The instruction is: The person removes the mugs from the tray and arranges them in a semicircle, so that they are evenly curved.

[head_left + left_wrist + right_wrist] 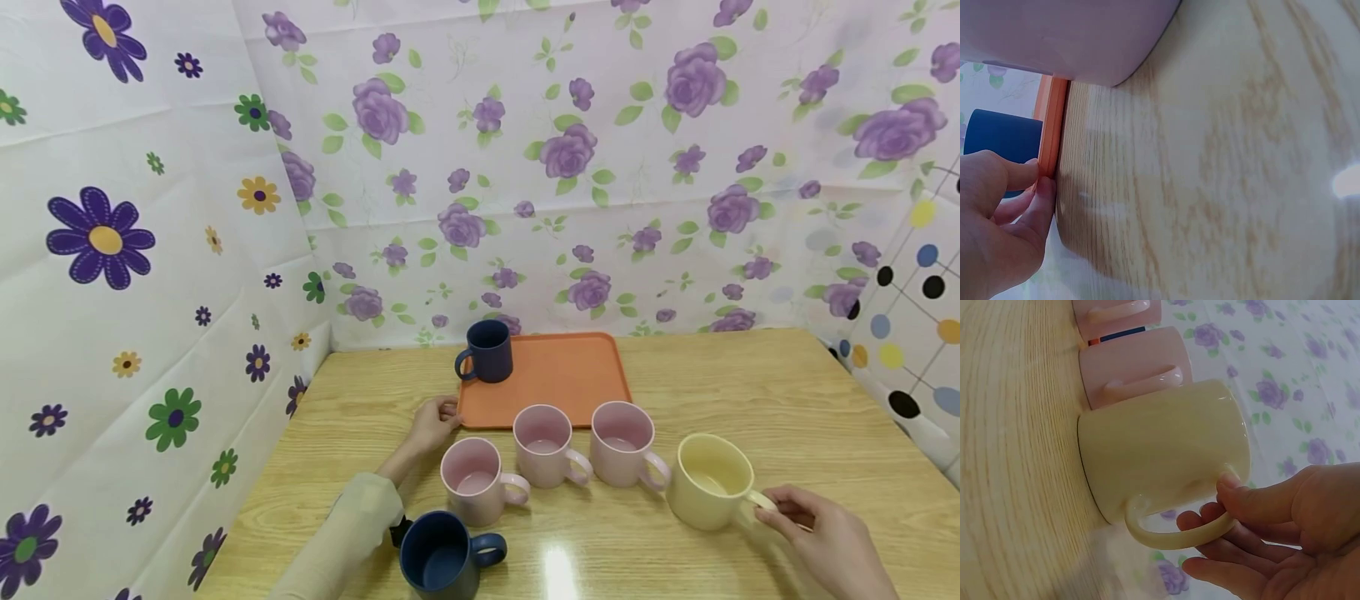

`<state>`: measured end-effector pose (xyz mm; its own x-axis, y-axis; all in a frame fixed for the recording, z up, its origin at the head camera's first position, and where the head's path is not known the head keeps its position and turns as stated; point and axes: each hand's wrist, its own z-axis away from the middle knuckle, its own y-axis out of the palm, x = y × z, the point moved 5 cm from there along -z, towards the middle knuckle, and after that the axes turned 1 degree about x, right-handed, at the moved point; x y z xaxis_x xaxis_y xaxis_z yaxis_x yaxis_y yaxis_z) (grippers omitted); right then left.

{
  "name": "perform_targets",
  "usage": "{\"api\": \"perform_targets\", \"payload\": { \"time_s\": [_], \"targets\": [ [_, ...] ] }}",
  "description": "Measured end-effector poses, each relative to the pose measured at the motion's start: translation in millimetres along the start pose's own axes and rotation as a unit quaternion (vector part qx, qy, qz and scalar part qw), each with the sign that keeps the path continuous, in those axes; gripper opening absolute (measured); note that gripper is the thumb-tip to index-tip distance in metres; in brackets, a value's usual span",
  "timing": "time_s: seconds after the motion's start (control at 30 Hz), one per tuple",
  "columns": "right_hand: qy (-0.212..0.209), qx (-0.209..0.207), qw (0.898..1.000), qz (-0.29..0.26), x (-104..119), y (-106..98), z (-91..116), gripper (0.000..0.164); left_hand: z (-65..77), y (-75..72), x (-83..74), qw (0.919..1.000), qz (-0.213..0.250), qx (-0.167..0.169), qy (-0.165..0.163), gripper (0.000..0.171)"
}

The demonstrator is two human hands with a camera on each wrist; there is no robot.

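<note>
My left hand [431, 427] pinches the near left corner of an orange tray [570, 375]; the left wrist view shows thumb and fingers on the tray's rim [1052, 131]. On the tray's far left part stands a navy mug [492, 358], upright, handle to the left. My right hand [828, 537] holds the handle of a pale yellow mug [701, 504] between thumb and fingers. That mug is upright, and its base appears to be on the table. Left of it stand three pink mugs [628, 467], [543, 462], [472, 500], handles toward the right.
A second navy mug [442, 575] stands at the table's near edge, close to my left forearm [352, 525]. The wooden table [810, 400] meets flowered cloth [525, 183] behind it and more patterned cloth on both sides.
</note>
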<state>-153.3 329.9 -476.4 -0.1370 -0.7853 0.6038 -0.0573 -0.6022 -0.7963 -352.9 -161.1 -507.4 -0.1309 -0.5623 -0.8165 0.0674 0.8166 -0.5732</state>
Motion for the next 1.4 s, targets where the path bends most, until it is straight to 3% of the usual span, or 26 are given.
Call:
{"api": "perform_targets", "payload": {
  "time_s": [0.4, 0.53, 0.73, 0.83, 1.0, 1.1, 1.4],
  "targets": [
    [-0.065, -0.02, 0.997, 0.029, 11, -1, -7, 0.025, -0.3, -0.9, 1.2, 1.0, 0.001, 0.003, -0.002, 0.035],
    [-0.081, -0.027, 0.996, 0.033, 13, -1, -12, 0.027, -0.5, -1.2, 1.4, 1.0, 0.001, 0.002, -0.004, 0.036],
    [-0.11, -0.001, 0.994, 0.021, 18, 0, -21, 0.021, -0.1, -0.6, 3.6, 0.9999, 0.0, 0.003, -0.011, 0.035],
    [-0.135, 0.026, 0.99, 0.012, 24, -3, -27, 0.026, 0.0, -1.3, 3.4, 0.9999, 0.001, 0.002, -0.01, 0.035],
    [-0.158, 0.051, 0.986, -0.003, 42, -17, -35, 0.044, -0.3, -2.5, 1.8, 1.0, 0.002, 0.003, -0.007, 0.035],
    [-0.173, 0.044, 0.984, 0.004, 56, -28, -39, 0.047, -0.7, -2.7, 0.9, 1.0, 0.0, 0.005, -0.004, 0.035],
    [-0.22, 0.013, 0.974, 0.056, 110, -36, -52, 0.035, 0.2, -1.1, 1.6, 0.9999, 0.008, 0.008, -0.011, 0.035]
  ]
}}
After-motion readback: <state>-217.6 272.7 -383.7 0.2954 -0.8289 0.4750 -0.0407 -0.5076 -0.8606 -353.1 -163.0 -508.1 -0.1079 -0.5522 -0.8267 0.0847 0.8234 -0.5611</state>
